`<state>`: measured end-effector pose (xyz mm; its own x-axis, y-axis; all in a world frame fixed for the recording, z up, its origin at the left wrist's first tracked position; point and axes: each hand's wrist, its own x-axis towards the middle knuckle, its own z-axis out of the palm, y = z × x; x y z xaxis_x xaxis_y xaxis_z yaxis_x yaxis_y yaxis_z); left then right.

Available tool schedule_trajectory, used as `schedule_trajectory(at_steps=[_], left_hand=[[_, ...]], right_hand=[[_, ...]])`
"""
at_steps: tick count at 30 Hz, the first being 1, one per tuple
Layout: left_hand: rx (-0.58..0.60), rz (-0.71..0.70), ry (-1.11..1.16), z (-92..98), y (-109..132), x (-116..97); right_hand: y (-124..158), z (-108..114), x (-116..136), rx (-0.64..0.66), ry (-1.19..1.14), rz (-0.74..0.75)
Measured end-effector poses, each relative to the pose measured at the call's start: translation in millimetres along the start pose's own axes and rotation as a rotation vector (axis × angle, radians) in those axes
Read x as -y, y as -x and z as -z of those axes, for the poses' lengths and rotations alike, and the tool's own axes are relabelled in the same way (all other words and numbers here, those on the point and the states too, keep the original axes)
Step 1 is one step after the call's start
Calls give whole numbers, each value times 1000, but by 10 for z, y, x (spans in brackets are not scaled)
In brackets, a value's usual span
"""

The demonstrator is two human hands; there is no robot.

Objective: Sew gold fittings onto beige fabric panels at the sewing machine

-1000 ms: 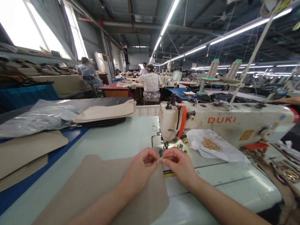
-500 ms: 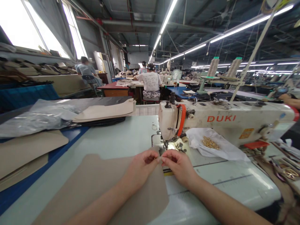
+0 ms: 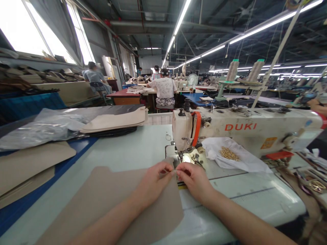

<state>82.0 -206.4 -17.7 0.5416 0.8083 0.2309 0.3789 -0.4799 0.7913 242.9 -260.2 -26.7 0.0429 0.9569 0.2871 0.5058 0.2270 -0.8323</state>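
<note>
2 bare hands meet just in front of the white DUKI sewing machine [image 3: 242, 129]. The left hand [image 3: 153, 182] and the right hand [image 3: 192, 180] each close a narrow fingertip grip on 1 small pale piece [image 3: 175, 172], too small to identify, held between them just above the flat taupe material panel [image 3: 107, 200]. That panel lies on the pale green desk [image 3: 133, 149]. Near the right hand, under the machine arm, small gold metal parts [image 3: 228, 153] sit on a crumpled white bag [image 3: 245, 163].

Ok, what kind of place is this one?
Probably a sewing factory: an industrial sewing machine on the table, big thread cones behind it, and other people seated at further worktables.
</note>
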Motion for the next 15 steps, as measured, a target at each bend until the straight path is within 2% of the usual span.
schedule_trajectory(at_steps=[4,8,15], left_hand=[[-107,-64,-229,65,-25,47],[-72,-79,-448,44,-34,119],[-101,-129,-523,-119,113,75]], right_hand=[[-20,23,-18,1,34,-51],[-68,58,-26,21,34,-120],[-208,104,-2,129,62,-253]])
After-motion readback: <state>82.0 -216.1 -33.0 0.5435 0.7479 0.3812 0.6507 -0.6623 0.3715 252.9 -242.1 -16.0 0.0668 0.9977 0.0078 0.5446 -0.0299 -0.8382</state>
